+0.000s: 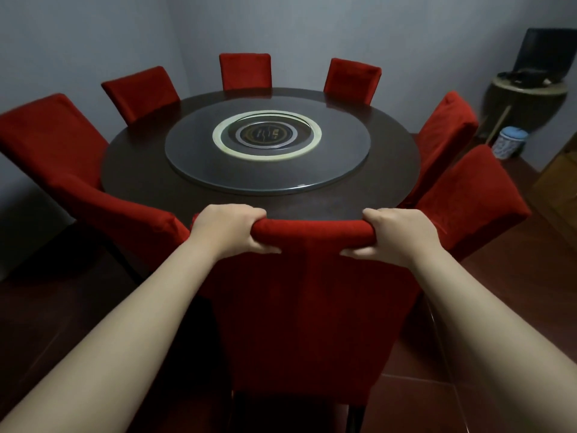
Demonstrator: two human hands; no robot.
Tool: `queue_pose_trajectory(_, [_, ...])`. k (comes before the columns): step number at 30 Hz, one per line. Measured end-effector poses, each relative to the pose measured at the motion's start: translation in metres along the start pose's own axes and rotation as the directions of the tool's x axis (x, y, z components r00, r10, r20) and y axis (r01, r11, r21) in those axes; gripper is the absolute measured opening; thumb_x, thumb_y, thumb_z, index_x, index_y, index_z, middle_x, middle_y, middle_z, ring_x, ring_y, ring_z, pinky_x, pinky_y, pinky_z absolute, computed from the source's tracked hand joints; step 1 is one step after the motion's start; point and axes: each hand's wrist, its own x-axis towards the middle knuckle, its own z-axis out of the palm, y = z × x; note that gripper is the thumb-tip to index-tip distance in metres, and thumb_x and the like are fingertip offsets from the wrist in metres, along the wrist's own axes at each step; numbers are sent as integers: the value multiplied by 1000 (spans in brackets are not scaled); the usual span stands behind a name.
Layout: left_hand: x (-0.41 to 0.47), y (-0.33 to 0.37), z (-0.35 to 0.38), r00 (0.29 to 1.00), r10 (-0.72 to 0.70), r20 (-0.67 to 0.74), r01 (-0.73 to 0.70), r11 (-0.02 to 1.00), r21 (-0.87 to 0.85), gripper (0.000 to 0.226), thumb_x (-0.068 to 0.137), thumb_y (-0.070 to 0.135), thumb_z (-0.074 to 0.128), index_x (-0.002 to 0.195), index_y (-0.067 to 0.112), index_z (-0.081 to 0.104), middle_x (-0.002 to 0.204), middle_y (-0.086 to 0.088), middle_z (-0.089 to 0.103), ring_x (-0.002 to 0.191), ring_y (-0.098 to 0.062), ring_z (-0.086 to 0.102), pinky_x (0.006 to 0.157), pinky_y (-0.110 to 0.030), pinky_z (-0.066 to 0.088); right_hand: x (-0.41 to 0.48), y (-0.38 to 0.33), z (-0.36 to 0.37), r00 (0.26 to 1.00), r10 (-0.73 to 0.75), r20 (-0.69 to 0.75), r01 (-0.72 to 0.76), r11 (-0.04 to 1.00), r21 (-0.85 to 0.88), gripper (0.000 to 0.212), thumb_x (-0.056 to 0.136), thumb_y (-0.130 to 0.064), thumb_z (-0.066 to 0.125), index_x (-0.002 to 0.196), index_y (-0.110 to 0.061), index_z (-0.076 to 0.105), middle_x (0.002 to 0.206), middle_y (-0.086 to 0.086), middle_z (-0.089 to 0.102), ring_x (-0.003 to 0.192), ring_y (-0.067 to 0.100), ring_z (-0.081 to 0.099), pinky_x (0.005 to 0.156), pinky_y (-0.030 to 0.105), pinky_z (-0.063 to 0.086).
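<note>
1. The red chair stands at the near edge of the round surface. Its front faces the middle.
2. Its back stands straight up. The top edge runs from left to right.
3. The left hand and the right hand each hold one end of that top edge, with the fingers curled over it.
4. A big glass disc lies on the dark surface.
5. Seven other red chairs stand around it.
6. The floor is dark red-brown and the walls are grey. A small bin stands in the right corner.
</note>
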Motion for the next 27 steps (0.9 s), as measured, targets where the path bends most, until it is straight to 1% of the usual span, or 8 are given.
queue_pose_trajectory(6, [57,-14,2,993,-95,62,96,995,-6,62,55,91,45,70,30,43,76,13,56,81,-16,61,61,-30,33,50,30,19,997,-27,-67,28,1000,4,71,56,-92,41,62,-22,40,55,-5,53,54,22,59,48,26,24])
queue_pose_trajectory(10, [87,-21,9,989,-132,72,135,990,-36,60,55,89,50,66,31,40,69,15,51,71,-14,54,56,-29,28,75,46,34,994,-31,-102,34,999,26,70,56,-89,47,61,-20,41,55,-3,54,54,24,59,49,26,24])
queue_pose_trajectory(13, [104,-28,12,984,-155,84,159,986,-40,62,53,90,46,66,30,42,66,15,50,66,-11,48,53,-30,25,90,54,40,993,-24,-112,29,999,38,68,56,-87,51,61,-20,38,55,-1,56,52,26,60,49,25,24])
queue_pose_trajectory(17, [116,-36,16,989,-141,53,143,989,-27,64,51,94,41,66,31,41,65,16,50,65,-12,50,50,-27,24,100,58,44,991,-9,-135,14,999,38,68,55,-86,53,60,-21,34,52,-2,55,47,25,58,48,23,23])
queue_pose_trajectory(20, [120,-39,19,993,-112,23,112,994,-15,66,51,95,38,68,31,42,70,15,53,72,-15,59,55,-29,31,103,59,46,992,7,-128,-5,1000,21,68,55,-88,48,60,-21,35,51,-3,54,47,24,59,46,23,23])
queue_pose_trajectory(22, [121,-41,20,993,-109,33,109,994,-10,69,51,95,35,71,30,43,72,15,54,73,-14,59,57,-29,33,105,61,46,994,19,-108,-20,1000,-11,70,55,-91,41,60,-22,37,52,-4,55,50,23,60,46,24,24])
queue_pose_trajectory(25, [121,-41,21,994,-107,39,107,994,-9,69,52,95,35,70,29,43,70,14,53,68,-13,54,55,-29,31,108,61,49,995,51,-81,-53,998,-31,73,52,-96,32,61,-24,35,57,-6,56,59,20,63,49,26,25])
queue_pose_trajectory(27, [122,-42,20,993,-104,50,104,994,-13,68,53,95,37,69,29,42,69,14,52,67,-14,52,52,-29,28,110,61,48,997,76,-17,-77,996,-37,75,50,-99,28,63,-25,34,60,-8,56,65,18,63,51,27,27])
